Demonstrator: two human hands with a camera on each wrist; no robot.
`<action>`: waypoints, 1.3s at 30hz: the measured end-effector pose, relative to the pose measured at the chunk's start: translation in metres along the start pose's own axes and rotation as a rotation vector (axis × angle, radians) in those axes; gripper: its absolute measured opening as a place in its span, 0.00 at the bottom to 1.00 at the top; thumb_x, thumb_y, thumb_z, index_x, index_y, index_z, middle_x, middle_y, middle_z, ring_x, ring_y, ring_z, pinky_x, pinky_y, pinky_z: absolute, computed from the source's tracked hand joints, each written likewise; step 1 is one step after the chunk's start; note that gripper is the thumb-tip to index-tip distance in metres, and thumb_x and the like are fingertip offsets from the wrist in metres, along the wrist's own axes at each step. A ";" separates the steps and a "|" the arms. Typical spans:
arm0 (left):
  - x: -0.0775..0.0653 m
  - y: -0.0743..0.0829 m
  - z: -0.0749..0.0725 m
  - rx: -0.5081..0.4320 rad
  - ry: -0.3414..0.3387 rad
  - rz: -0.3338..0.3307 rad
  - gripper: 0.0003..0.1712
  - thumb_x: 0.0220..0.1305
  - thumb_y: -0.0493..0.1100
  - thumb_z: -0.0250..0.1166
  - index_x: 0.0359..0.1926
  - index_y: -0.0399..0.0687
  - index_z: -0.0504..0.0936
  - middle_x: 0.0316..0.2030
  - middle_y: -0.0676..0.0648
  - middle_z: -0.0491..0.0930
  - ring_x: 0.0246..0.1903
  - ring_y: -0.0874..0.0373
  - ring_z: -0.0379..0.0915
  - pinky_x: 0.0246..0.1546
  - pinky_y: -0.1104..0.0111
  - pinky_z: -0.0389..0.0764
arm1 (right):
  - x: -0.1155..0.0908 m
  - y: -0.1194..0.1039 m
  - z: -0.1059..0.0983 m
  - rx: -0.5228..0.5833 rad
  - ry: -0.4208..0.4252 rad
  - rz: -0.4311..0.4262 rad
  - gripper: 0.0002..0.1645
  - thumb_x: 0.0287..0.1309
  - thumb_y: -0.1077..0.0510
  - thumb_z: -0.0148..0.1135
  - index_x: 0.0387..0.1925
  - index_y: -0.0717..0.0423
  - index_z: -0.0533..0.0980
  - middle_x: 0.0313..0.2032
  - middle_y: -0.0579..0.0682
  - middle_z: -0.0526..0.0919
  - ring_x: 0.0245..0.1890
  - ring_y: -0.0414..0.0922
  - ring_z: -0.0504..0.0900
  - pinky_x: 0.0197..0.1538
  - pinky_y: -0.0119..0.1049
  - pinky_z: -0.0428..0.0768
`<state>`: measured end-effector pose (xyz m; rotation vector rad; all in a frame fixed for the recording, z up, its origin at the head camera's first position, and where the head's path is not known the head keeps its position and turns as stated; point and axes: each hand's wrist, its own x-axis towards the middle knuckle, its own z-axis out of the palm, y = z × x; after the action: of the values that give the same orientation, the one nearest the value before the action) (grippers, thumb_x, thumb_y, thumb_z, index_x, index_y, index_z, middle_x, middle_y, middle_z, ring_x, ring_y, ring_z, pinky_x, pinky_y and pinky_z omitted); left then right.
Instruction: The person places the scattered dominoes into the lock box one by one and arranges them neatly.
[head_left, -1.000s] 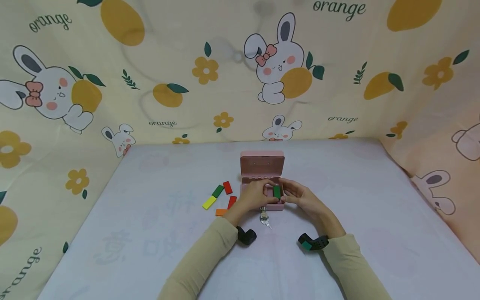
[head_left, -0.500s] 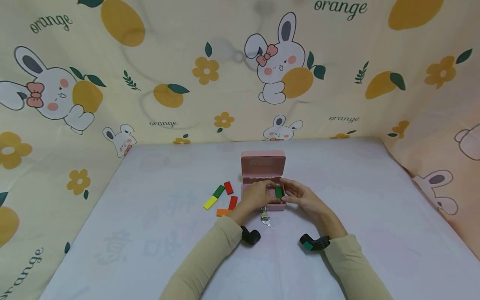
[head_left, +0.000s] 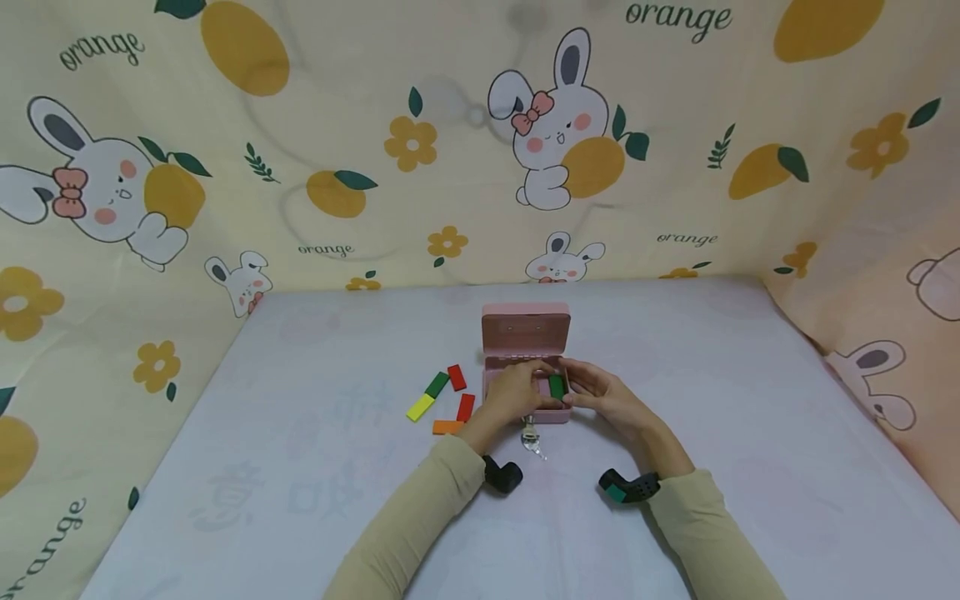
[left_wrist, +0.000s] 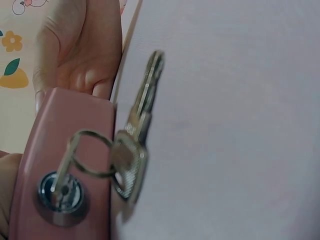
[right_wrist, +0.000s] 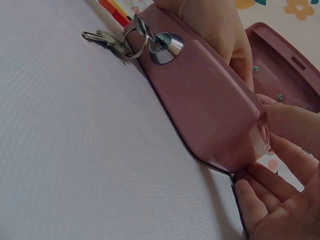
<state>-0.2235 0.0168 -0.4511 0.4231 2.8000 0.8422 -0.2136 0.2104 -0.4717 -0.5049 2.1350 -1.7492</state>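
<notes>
A small pink metal lockbox (head_left: pixel 553 417) stands with its lid (head_left: pixel 525 329) raised. My left hand (head_left: pixel 513 393) reaches into it and pinches a green block (head_left: pixel 557 387) between thumb and fingers, near the right wall. My right hand (head_left: pixel 611 402) grips the box's right side; in the right wrist view its thumb (right_wrist: pixel 292 122) lies on the rim and its fingers (right_wrist: pixel 265 185) are against the outer wall. A key sits in the front lock (left_wrist: pixel 60 192), with a ring and a second key (left_wrist: pixel 132 155) hanging from it. The left fingertips are partly hidden inside the box.
Left of the box lie loose flat blocks: a green one (head_left: pixel 437 384), a yellow one (head_left: pixel 420 407), two red ones, the nearer red block (head_left: pixel 465 407) and the farther red block (head_left: pixel 457 377), and an orange one (head_left: pixel 448 427). A patterned cloth (head_left: pixel 450 192) rises behind the white tabletop (head_left: pixel 300 500).
My left hand has shifted slightly right and lowered the green block deeper into the box. The right hand stays at the box's right side.
</notes>
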 end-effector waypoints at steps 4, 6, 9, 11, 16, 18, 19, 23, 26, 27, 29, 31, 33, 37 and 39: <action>0.000 0.000 0.000 -0.013 0.012 0.011 0.32 0.51 0.57 0.73 0.57 0.58 0.78 0.55 0.53 0.81 0.51 0.55 0.75 0.57 0.61 0.76 | 0.000 0.001 0.000 -0.007 -0.005 -0.004 0.39 0.63 0.63 0.58 0.71 0.66 0.53 0.72 0.69 0.53 0.74 0.65 0.49 0.73 0.55 0.50; -0.001 0.000 -0.002 -0.022 0.015 0.016 0.32 0.50 0.58 0.73 0.56 0.59 0.78 0.54 0.53 0.81 0.50 0.56 0.75 0.55 0.62 0.76 | 0.000 0.000 0.000 -0.008 -0.008 -0.006 0.39 0.63 0.63 0.57 0.71 0.67 0.53 0.72 0.69 0.52 0.74 0.65 0.49 0.73 0.55 0.50; -0.002 0.000 -0.005 -0.042 0.015 0.032 0.30 0.50 0.58 0.73 0.55 0.59 0.79 0.43 0.52 0.83 0.41 0.58 0.75 0.41 0.69 0.76 | -0.001 0.000 -0.001 -0.003 -0.007 -0.004 0.39 0.63 0.63 0.57 0.71 0.67 0.53 0.72 0.69 0.52 0.74 0.66 0.48 0.73 0.56 0.49; -0.003 0.000 -0.007 -0.058 0.018 0.046 0.28 0.51 0.58 0.73 0.54 0.58 0.80 0.32 0.52 0.79 0.32 0.61 0.71 0.30 0.73 0.69 | 0.000 0.000 0.000 0.002 -0.005 -0.002 0.39 0.63 0.63 0.57 0.71 0.67 0.53 0.72 0.69 0.52 0.74 0.65 0.49 0.73 0.56 0.49; -0.006 -0.001 -0.013 -0.102 0.031 0.092 0.25 0.54 0.54 0.72 0.52 0.56 0.81 0.22 0.55 0.68 0.23 0.65 0.63 0.23 0.76 0.60 | 0.000 0.000 -0.001 -0.004 -0.005 -0.005 0.39 0.63 0.63 0.57 0.71 0.67 0.53 0.72 0.68 0.52 0.74 0.65 0.49 0.73 0.56 0.50; -0.008 -0.001 -0.015 -0.108 0.037 0.111 0.25 0.55 0.53 0.71 0.53 0.55 0.81 0.22 0.55 0.68 0.24 0.65 0.62 0.23 0.76 0.60 | -0.001 0.000 -0.001 -0.014 -0.006 -0.007 0.39 0.63 0.63 0.57 0.71 0.66 0.53 0.73 0.68 0.52 0.74 0.66 0.49 0.72 0.57 0.50; -0.009 -0.001 -0.016 -0.109 0.039 0.120 0.25 0.55 0.53 0.71 0.53 0.54 0.80 0.22 0.55 0.69 0.24 0.65 0.63 0.23 0.76 0.60 | -0.001 0.000 -0.001 -0.015 -0.006 -0.008 0.39 0.63 0.63 0.57 0.71 0.66 0.53 0.73 0.68 0.52 0.74 0.66 0.49 0.72 0.57 0.50; -0.015 -0.001 -0.020 -0.129 0.041 0.144 0.24 0.56 0.51 0.71 0.53 0.52 0.80 0.23 0.54 0.70 0.25 0.64 0.63 0.24 0.77 0.60 | -0.001 0.000 -0.001 -0.016 -0.006 -0.004 0.39 0.63 0.63 0.57 0.71 0.66 0.53 0.72 0.68 0.52 0.74 0.66 0.49 0.73 0.57 0.50; -0.020 -0.002 -0.023 -0.142 0.044 0.157 0.23 0.56 0.51 0.71 0.53 0.52 0.81 0.23 0.53 0.71 0.25 0.64 0.63 0.24 0.77 0.60 | -0.001 0.000 -0.001 -0.018 -0.008 -0.002 0.39 0.63 0.63 0.57 0.71 0.67 0.53 0.72 0.69 0.52 0.74 0.66 0.49 0.73 0.56 0.50; -0.021 -0.002 -0.025 -0.146 0.045 0.160 0.23 0.56 0.51 0.71 0.53 0.52 0.81 0.24 0.53 0.72 0.25 0.65 0.63 0.24 0.77 0.60 | -0.001 0.001 -0.001 -0.017 -0.007 0.001 0.39 0.63 0.63 0.57 0.71 0.67 0.53 0.72 0.69 0.52 0.74 0.66 0.49 0.73 0.56 0.50; -0.024 -0.003 -0.027 -0.155 0.048 0.163 0.23 0.56 0.50 0.71 0.53 0.52 0.81 0.24 0.53 0.74 0.24 0.65 0.64 0.23 0.78 0.60 | -0.001 0.001 -0.001 -0.017 -0.007 0.002 0.39 0.63 0.63 0.57 0.71 0.67 0.53 0.72 0.69 0.52 0.74 0.66 0.49 0.72 0.55 0.51; -0.026 -0.005 -0.029 -0.167 0.050 0.164 0.22 0.56 0.50 0.71 0.52 0.52 0.81 0.25 0.52 0.75 0.24 0.65 0.64 0.23 0.77 0.61 | -0.001 0.001 -0.001 -0.016 -0.007 0.003 0.40 0.63 0.63 0.57 0.71 0.67 0.53 0.72 0.69 0.52 0.74 0.65 0.50 0.72 0.53 0.52; -0.029 -0.006 -0.032 -0.175 0.048 0.159 0.21 0.57 0.49 0.71 0.52 0.52 0.81 0.25 0.52 0.74 0.24 0.65 0.64 0.23 0.77 0.61 | 0.000 0.001 -0.001 -0.013 -0.005 0.010 0.40 0.63 0.62 0.58 0.71 0.66 0.53 0.73 0.68 0.52 0.74 0.65 0.50 0.71 0.51 0.53; -0.033 -0.010 -0.037 -0.174 0.055 0.168 0.21 0.57 0.49 0.70 0.52 0.53 0.81 0.23 0.52 0.73 0.23 0.64 0.65 0.23 0.76 0.62 | 0.000 0.002 -0.001 -0.004 -0.003 0.028 0.41 0.63 0.61 0.59 0.72 0.64 0.53 0.73 0.67 0.51 0.75 0.64 0.50 0.71 0.50 0.53; -0.035 -0.011 -0.040 -0.169 0.057 0.163 0.21 0.57 0.50 0.70 0.52 0.52 0.81 0.23 0.52 0.72 0.23 0.63 0.65 0.22 0.76 0.61 | 0.000 0.002 0.000 -0.003 -0.002 0.037 0.41 0.63 0.60 0.59 0.72 0.64 0.53 0.73 0.66 0.51 0.75 0.64 0.50 0.71 0.50 0.53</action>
<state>-0.2032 -0.0240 -0.4211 0.6141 2.7443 1.1326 -0.2142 0.2109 -0.4731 -0.4647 2.1320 -1.7256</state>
